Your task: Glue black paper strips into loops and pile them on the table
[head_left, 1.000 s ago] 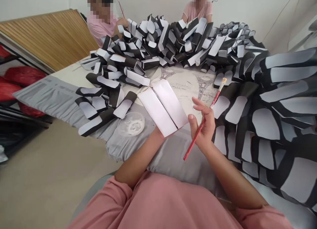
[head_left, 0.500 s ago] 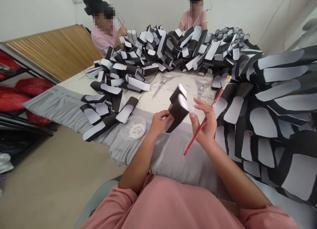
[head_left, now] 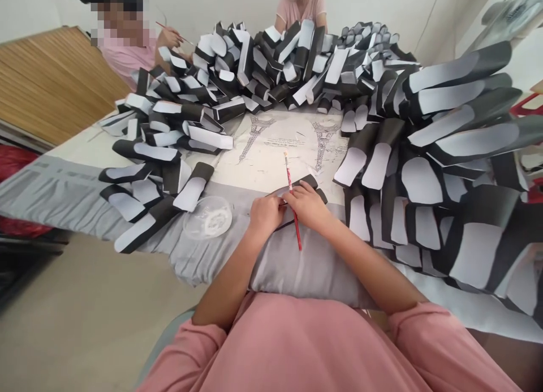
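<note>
Just in front of me, my left hand (head_left: 267, 215) is closed on the near side of a black folded piece (head_left: 310, 182), which looks like stiff card or sheet. My right hand (head_left: 309, 204) lies over the same piece, fingers pressing on its top. A thin red-handled paintbrush (head_left: 298, 233) passes between the right hand's fingers, its bristles pointing away from me. Both hands cover much of the piece. To the left of my left hand stands a clear plastic bowl (head_left: 207, 218) with white residue inside.
Black pieces with pale grey-white faces are heaped at the back (head_left: 244, 58), left (head_left: 144, 191) and right (head_left: 477, 250). A printed tablecloth (head_left: 275, 134) and grey cloth (head_left: 139, 225) cover the table. Two co-workers sit beyond; one hand (head_left: 169, 37) holds a thin stick.
The black piece has come down from a raised, tilted position to lie low over the table. My right hand has moved left onto it, and the paintbrush has swung more upright. The view has shifted.
</note>
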Tool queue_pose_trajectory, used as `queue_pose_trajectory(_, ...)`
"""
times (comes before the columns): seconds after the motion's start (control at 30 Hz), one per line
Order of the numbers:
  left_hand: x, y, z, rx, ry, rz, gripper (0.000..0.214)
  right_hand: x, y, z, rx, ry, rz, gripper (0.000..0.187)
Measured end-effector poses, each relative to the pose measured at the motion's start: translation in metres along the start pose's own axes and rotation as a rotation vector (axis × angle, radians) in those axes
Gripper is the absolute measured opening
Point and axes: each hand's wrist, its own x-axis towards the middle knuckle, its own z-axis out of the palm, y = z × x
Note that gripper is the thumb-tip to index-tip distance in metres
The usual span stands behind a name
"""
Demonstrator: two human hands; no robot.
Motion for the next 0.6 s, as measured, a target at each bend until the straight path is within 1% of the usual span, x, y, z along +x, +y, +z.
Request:
queue_pose_trajectory(0.13, 0.001, 0.0, 0.002, -0.028, 0.01, 0.009, 0.026, 0.0, -0.001, 0.008, -0.066, 0.03, -0.007, 0.023)
queue_pose_trajectory(0.2, 0.0, -0.002, 0.001, -0.077, 0.007, 0.017, 0.023, 0.0, 0.0, 0.009, -0.088, 0.037, -0.009, 0.022)
queue_pose_trajectory(0.23, -0.002, -0.003, 0.0, -0.124, 0.025, 0.022, 0.021, 0.0, 0.0, 0.01, -0.096, 0.039, -0.008, 0.022)
queue_pose_trajectory(0.27, -0.006, -0.005, -0.001, -0.194, 0.071, 0.029, 0.019, 0.0, 0.0, 0.01, -0.099, 0.041, -0.006, 0.023)
queue_pose_trajectory(0.3, -0.01, -0.008, -0.001, -0.289, 0.146, 0.034, 0.019, 0.0, 0.001, 0.01, -0.099, 0.041, -0.002, 0.023)
queue_pose_trajectory(0.37, -0.019, -0.014, 0.0, -0.562, 0.352, 0.008, 0.034, 0.0, 0.0, 0.01, -0.094, 0.027, 0.004, 0.025)
queue_pose_trajectory(0.4, -0.023, -0.016, 0.002, -0.731, 0.447, -0.033, 0.044, 0.0, 0.0, 0.01, -0.092, 0.016, 0.006, 0.026)
queue_pose_trajectory(0.43, -0.026, -0.018, 0.004, -0.904, 0.509, -0.092, 0.054, 0.0, 0.0, 0.01, -0.088, 0.004, 0.006, 0.027)
queue_pose_trajectory(0.47, -0.027, -0.02, 0.007, -1.065, 0.528, -0.162, 0.061, 0.0, 0.0, 0.01, -0.085, -0.005, 0.006, 0.028)
queue_pose_trajectory(0.5, -0.028, -0.021, 0.01, -1.201, 0.51, -0.236, 0.067, 0.001, 0.0, 0.01, -0.081, -0.011, 0.007, 0.028)
queue_pose_trajectory(0.53, -0.027, -0.021, 0.013, -1.302, 0.465, -0.304, 0.072, 0.001, 0.0, 0.011, -0.076, -0.014, 0.009, 0.028)
queue_pose_trajectory(0.6, -0.022, -0.02, 0.019, -1.4, 0.342, -0.39, 0.08, 0.001, 0.0, 0.011, -0.068, -0.017, 0.013, 0.028)
